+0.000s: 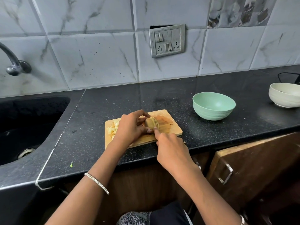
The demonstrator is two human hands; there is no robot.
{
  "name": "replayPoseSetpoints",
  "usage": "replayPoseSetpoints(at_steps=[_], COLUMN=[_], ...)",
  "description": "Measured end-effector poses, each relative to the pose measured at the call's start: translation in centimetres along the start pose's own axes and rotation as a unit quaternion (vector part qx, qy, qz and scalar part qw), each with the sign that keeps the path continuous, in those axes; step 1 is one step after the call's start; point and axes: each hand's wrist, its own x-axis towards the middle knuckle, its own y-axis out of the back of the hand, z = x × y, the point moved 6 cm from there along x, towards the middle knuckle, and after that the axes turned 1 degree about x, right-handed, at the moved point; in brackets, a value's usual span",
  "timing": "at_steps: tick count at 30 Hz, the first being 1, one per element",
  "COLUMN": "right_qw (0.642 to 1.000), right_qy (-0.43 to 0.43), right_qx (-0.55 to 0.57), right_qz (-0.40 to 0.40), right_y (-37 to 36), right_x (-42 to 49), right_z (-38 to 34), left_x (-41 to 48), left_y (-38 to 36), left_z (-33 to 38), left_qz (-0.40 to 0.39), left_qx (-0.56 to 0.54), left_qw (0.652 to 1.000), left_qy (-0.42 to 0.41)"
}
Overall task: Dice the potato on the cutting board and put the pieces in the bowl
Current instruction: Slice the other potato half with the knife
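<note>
My log, head view.
- potato [150, 123]: part-sliced, mid cutting board [171, 128].
- diced pieces [114, 128]: heap at board's left end.
- green bowl [214, 106]: on black counter [113, 103], right of board, apart from it.
- left hand [131, 127]: fingers and thumb curled round potato.
- right hand [172, 150]: forefinger stretched onto potato's near side, other fingers curled under; what they hold, I cannot tell.
- white bowl [284, 95]: far right.
- sink [24, 127]: left.

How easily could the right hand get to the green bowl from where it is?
Probably easily. The green bowl stands on the counter just right of the cutting board, on the same side as the right hand, with nothing between them. That hand is busy at the potato now, though.
</note>
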Motion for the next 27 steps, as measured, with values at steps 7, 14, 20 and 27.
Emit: replayPoseSetpoints(at_steps=[7, 14, 20, 27], right_qw=[1.000, 1.000, 0.999, 0.998], right_qy=[0.000, -0.015, -0.018, -0.003], right_qx=[-0.019, 0.008, 0.038, 0.032], right_qz=[0.006, -0.010, 0.027, 0.048], right_y=[0.0, 2.8, 5.6, 3.2], right_x=[-2.2, -5.6, -5.0, -2.6], right_z=[0.2, 1.3, 0.5, -1.0], left_x=[-0.4, -0.5, -0.8, -1.1], left_y=[-0.1, -0.2, -0.4, -0.8], left_z=[0.0, 0.0, -0.2, -0.7], left_qz=[0.008, 0.007, 0.011, 0.032], left_qx=[0.004, -0.004, -0.018, -0.066], left_qw=[1.000, 1.000, 1.000, 0.997], left_qy=[-0.002, 0.006, 0.008, 0.011])
